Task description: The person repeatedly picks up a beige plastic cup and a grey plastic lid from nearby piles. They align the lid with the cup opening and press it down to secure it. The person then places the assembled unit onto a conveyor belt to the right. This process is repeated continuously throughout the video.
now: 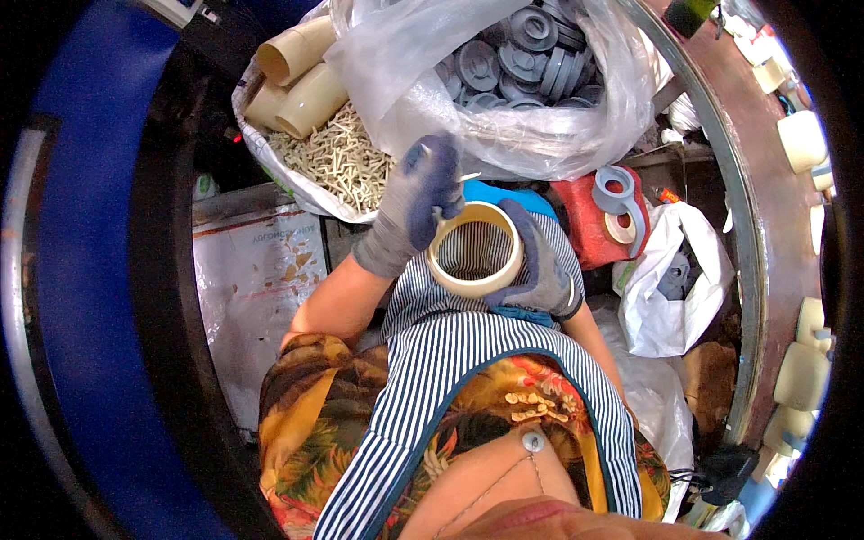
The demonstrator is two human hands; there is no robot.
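My right hand (546,270), in a grey-blue work glove, grips the side of a short cream plastic pipe piece (436,261), holding it over my lap with its round opening facing up. The fingers wrap round its right wall. Beside the left part of its rim, my gloved left hand (419,193) is closed in a fist. A thin pale peg (470,177) sticks out past that fist; the grip on it is partly hidden. Through the pipe piece, the striped apron (423,346) shows.
Ahead to the left, a sack holds many cream pegs (333,148) and several larger cream pipes (310,99). A clear plastic bag (405,85) contains grey round caps (522,63). Grey rings (614,184) lie on a red bag (576,225). A white bag (661,319) stands at right.
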